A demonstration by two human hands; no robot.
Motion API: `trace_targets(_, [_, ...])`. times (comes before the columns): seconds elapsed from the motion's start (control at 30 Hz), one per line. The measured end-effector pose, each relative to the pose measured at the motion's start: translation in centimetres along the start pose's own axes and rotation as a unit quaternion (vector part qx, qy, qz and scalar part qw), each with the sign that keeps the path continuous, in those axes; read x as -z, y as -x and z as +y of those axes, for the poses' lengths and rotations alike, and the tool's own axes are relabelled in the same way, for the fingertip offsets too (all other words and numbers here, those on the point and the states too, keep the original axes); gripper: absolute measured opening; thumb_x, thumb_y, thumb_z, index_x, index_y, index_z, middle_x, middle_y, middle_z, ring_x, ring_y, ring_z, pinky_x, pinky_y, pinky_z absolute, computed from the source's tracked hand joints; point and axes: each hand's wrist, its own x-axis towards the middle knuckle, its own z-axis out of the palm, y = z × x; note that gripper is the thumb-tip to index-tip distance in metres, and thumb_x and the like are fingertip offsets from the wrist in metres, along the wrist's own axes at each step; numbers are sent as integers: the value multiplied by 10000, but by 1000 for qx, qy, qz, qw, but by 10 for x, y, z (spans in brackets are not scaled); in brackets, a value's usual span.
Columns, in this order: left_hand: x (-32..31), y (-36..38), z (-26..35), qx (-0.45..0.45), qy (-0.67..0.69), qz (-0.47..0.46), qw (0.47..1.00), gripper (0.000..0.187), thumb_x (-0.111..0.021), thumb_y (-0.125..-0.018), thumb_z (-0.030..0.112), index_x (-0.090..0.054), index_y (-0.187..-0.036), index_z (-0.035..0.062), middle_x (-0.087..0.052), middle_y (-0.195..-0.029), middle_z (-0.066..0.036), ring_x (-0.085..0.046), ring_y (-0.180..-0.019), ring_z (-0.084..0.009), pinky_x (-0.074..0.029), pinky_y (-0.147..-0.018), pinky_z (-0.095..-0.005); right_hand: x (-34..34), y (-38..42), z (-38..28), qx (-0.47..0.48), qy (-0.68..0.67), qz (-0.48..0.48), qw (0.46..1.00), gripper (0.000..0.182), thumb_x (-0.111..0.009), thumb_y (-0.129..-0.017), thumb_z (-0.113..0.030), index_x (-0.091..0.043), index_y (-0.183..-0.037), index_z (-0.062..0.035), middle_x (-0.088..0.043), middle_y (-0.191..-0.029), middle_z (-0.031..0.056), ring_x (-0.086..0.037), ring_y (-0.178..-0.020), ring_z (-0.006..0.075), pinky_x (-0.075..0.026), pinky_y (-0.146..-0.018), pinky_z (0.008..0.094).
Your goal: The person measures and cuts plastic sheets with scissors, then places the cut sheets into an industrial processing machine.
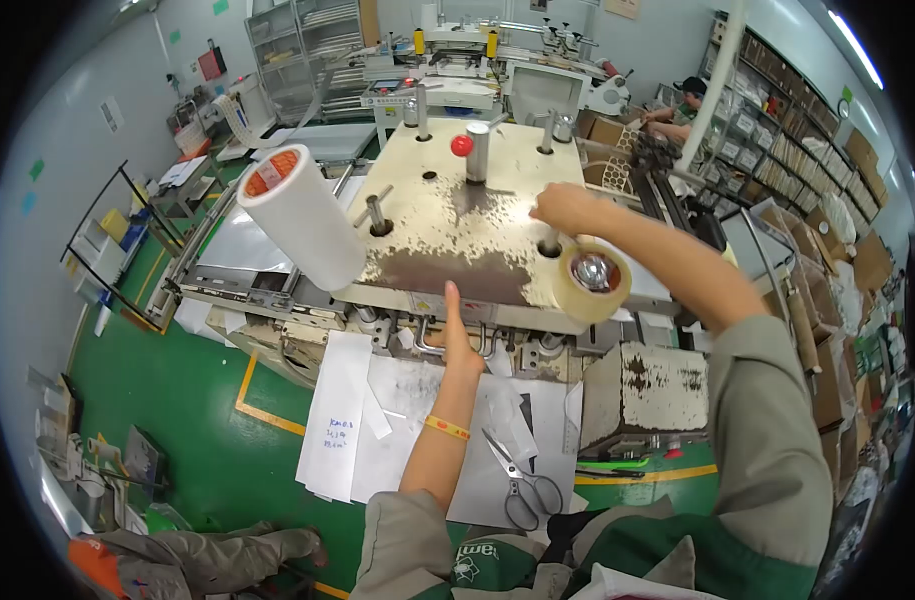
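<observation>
My left hand (460, 335) is at the front edge of the worn cream machine top (457, 225), its thumb pointing up; its other fingers are hidden below the edge. My right hand (567, 210) is closed above the right side of the top, beside a bolt; what it holds, if anything, is too small to make out. Just below my right forearm, a roll of clear tape (579, 297) sits around a metal knob. A large white roll (302, 220) leans at the left edge of the top. Scissors (522, 485) lie on white paper sheets (382, 460) nearest me.
A red-knobbed post (476, 155) and several metal bolts stick up from the machine top. A scratched cream block (645, 395) sits at the front right. One person (677, 115) is at the back right; another person's legs (227, 560) show at the lower left.
</observation>
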Motion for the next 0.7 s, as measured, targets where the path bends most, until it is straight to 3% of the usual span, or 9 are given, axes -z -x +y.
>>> trace_targets(0.03, [5,7,-11,15,6,15,1000,716,-658,-775,510,-420,-1290,72,-496,-1266,-73,-513,-1110,-232,-427,-950,-387,-12,4,4,-131,-175,-53,974,366,-497,-890,-278,-595,-695,16,-640,-679,194,-658,-560,262,-458,-356,283])
trace_targets(0.07, [9,16,-24,13,10,17,1000,658,-656,-779,503,-471,-1246,78,-522,-1230,-68,-527,-1089,-226,-438,-937,-379,-37,4,27,-296,-359,-156,871,165,-524,-785,-82,-676,-776,-18,-648,-718,148,-645,-637,268,-528,-591,366])
trace_targets(0.27, [1,-30,14,-95,-42,155,982,1193,-786,-665,415,79,-1404,55,-247,-1390,-170,-383,-1207,-257,-380,-990,-373,20,9,41,227,27,53,972,489,-559,-785,-155,-495,-1267,-103,-547,-1156,195,-590,-945,347,-450,-880,409])
trace_targets(0.4, [-3,-20,14,-95,-63,256,960,1275,-816,-631,391,141,-1400,48,-188,-1406,-197,-301,-1266,-270,-300,-1048,-374,44,-23,-8,-123,-93,-137,978,204,-545,-836,-182,-637,-805,-3,-624,-723,173,-641,-795,323,-532,-702,391])
trace_targets(0.43, [-2,-23,15,-95,-68,271,955,1278,-820,-628,384,143,-1400,49,-185,-1408,-196,-290,-1273,-268,-288,-1055,-374,23,-23,16,-309,-396,-110,858,334,-518,-886,-258,-589,-707,14,-599,-582,132,-559,-388,205,-470,-373,279])
trace_targets(0.5, [-12,-18,20,-91,-47,273,957,1291,-829,-624,364,157,-1394,43,-157,-1422,-192,-260,-1293,-266,-261,-1068,-372,8,-15,35,-436,-706,-116,546,261,-507,-877,-201,-569,-828,48,-616,-632,155,-596,-451,157,-462,-353,225])
trace_targets(0.53, [-19,-12,23,-73,-45,277,957,1288,-829,-627,358,155,-1395,41,-144,-1427,-191,-250,-1298,-264,-256,-1070,-372,12,-11,27,-436,-693,-64,571,240,-525,-853,-151,-529,-958,65,-622,-702,193,-599,-467,163,-483,-370,225])
trace_targets(0.63, [-15,-15,21,-76,-58,288,953,1264,-824,-638,356,131,-1405,43,-117,-1439,-184,-234,-1306,-264,-241,-1072,-370,24,-27,44,-106,-191,-104,970,303,-513,-865,-178,-507,-1108,3,-611,-823,199,-602,-561,272,-524,-556,339])
trace_targets(0.7, [-6,-20,16,-79,-75,299,948,1256,-825,-639,350,120,-1410,49,-119,-1441,-178,-236,-1305,-263,-237,-1070,-368,44,-31,50,184,25,18,982,328,-506,-879,-219,-502,-1140,-21,-601,-916,207,-619,-713,330,-516,-694,399])
